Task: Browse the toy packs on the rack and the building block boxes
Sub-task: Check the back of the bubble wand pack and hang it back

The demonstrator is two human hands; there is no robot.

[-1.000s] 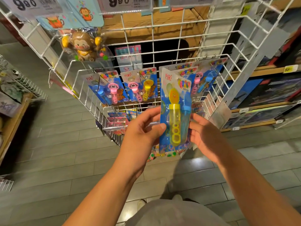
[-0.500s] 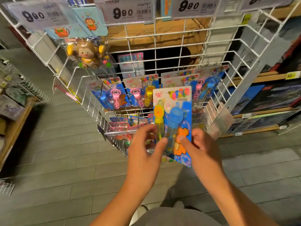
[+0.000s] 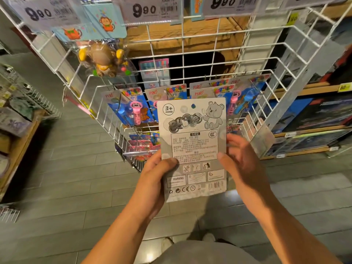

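Observation:
I hold a bubble toy pack (image 3: 193, 149) upright in front of me, its grey printed back facing me with a bear drawing and warning text. My left hand (image 3: 152, 180) grips its lower left edge, thumb on the card. My right hand (image 3: 242, 164) holds its right edge with the thumb on the card. Behind it stands the white wire rack (image 3: 215, 60) with more blue bubble packs (image 3: 131, 109) hanging in a row and a monkey toy pack (image 3: 103, 60) higher up at the left. Dark building block boxes (image 3: 314, 115) lie on shelves at the right.
Price tags reading 9.90 (image 3: 150, 10) hang along the rack's top. A lower wire basket (image 3: 139, 147) holds more packs. A wooden shelf with goods (image 3: 17, 122) stands at the left. Grey tiled floor (image 3: 76, 187) lies below me.
The pack has been turned over: its coloured front faced me before, now its grey back does. Both hands shifted their grip and it sits slightly lower and closer.

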